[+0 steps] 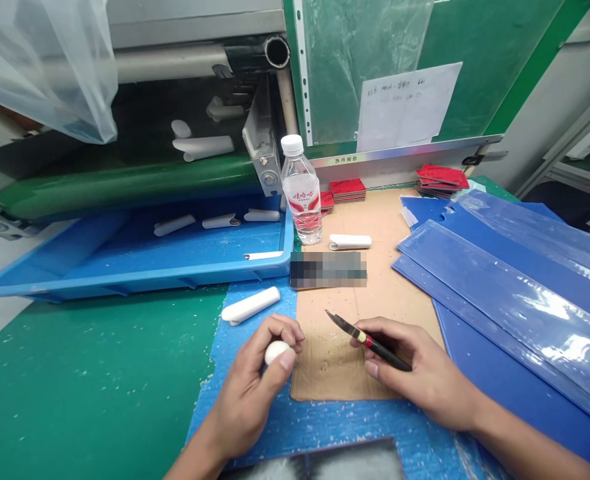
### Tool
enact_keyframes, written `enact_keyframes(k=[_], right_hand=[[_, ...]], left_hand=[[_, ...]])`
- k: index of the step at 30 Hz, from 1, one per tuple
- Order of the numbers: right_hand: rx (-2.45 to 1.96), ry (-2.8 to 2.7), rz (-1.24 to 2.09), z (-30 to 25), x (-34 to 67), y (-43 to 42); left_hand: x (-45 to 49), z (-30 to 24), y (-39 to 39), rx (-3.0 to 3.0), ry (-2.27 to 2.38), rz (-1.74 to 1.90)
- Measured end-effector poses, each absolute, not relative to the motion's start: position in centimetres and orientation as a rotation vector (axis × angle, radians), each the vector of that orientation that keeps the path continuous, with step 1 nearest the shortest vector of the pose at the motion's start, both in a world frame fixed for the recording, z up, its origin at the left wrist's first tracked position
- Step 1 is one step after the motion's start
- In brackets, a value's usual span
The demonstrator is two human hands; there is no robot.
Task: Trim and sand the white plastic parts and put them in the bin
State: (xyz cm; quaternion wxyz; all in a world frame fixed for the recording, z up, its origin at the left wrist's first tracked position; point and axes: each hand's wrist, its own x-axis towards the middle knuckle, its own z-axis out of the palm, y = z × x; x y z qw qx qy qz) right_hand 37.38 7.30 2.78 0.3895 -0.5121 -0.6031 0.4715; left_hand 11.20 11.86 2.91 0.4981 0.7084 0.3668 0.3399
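Head view: left hand (247, 393) holds white piece (277, 352) beside cardboard edge (295, 383).

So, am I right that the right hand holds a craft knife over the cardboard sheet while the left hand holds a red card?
Not quite: the head view shows the left hand holding a white rounded piece, not a red card. The right hand holds the craft knife over the cardboard sheet.

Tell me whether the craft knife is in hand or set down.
In hand: the right hand holds the black craft knife between thumb and fingers.
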Motion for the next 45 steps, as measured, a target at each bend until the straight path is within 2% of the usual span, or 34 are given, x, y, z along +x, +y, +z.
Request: enact_keyframes(k=[4,13,20,45], right_hand=[[-1.305,-1.559,1.162,3.1,37.3,7.3],[-1.228,-1.833,0.945,2.9,37.2,7.2],[-1.236,-1.955,0.819,1.9,37.3,7.1],[-1.245,-1.87,0.871,2.4,36.3,6.3]], left_hand=[[11.3,2.4,11.8,1.923,0.949,0.646],[11.4,3.1,11.8,2.06,1.151,0.652],[11.8,3.0,11.4,2.137,1.125,0.595],[12.3,3.5,11.3,2.08,1.08,0.543]])
